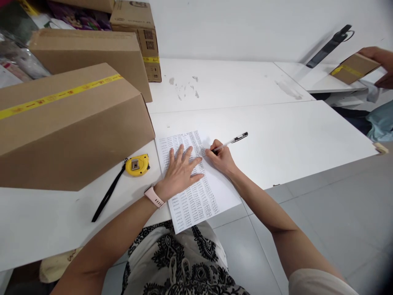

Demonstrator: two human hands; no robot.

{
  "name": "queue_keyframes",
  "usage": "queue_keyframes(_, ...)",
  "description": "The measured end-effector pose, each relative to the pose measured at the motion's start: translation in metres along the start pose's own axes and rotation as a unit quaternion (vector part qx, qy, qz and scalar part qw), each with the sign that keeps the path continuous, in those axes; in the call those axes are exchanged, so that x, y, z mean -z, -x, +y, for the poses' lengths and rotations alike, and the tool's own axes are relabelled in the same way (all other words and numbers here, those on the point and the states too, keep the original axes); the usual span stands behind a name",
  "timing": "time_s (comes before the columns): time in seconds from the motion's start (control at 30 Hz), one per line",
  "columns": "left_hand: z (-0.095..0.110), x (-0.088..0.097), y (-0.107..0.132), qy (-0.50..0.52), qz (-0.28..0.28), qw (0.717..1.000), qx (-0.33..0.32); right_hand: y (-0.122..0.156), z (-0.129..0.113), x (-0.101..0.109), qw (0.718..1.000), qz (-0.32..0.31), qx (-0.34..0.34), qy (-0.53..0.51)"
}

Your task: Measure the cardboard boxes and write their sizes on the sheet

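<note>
A sheet of paper [225, 192] covered with columns of small writing lies at the table's front edge, its lower corner reaching past it. My left hand [181, 171] rests flat on the sheet with fingers spread; a pale pink band is on the wrist. In my right hand [221, 159] is a pen [235, 140] with a clear barrel and black end, its tip near the right-hand columns and hidden by the fingers. To the left of the sheet sits a yellow tape measure [137, 165] with a black strap [109, 196].
A large cardboard box [76, 135] with yellow tape stands at the left, with more boxes [89, 45] behind it. At the far right, another person's hand [376, 57] holds a small box [354, 69]. Near it a black bottle-like object [328, 47] stands against the wall.
</note>
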State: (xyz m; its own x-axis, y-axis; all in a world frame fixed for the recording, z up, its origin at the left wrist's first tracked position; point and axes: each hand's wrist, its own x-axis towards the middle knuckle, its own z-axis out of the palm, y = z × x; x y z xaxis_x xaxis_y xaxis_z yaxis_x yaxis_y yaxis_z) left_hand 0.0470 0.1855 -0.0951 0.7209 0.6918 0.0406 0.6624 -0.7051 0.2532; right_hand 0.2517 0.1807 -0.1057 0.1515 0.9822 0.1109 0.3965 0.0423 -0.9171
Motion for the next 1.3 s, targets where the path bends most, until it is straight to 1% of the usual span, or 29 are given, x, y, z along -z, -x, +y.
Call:
queue_keyframes(0.37, 0.0002, 0.0016, 0.0001, 0.002, -0.007, 1.000, 0.000, 0.0005, -0.0020, 0.0011, 1.000, 0.010, -0.006, -0.005)
queue_keyframes(0.6, 0.0001, 0.0005, 0.0000, -0.001, -0.001, 1.000, 0.000, 0.0004, -0.0023, 0.0009, 1.000, 0.004, -0.007, -0.007)
queue_keyframes(0.87, 0.0004, 0.0005, 0.0009, 0.006, 0.002, 1.000, 0.004, -0.0008, -0.0010, 0.0014, 1.000, 0.020, -0.006, -0.003)
queue_keyframes(1.1, 0.0002, 0.0005, 0.0005, 0.007, 0.001, 1.000, 0.003, -0.0004, -0.0025, 0.0018, 1.000, 0.012, -0.013, 0.002)
queue_keyframes(1.3, 0.0001, 0.0012, 0.0002, 0.003, -0.004, 1.000, 0.000, -0.0002, -0.0022, 0.0017, 1.000, 0.029, -0.004, 0.000)
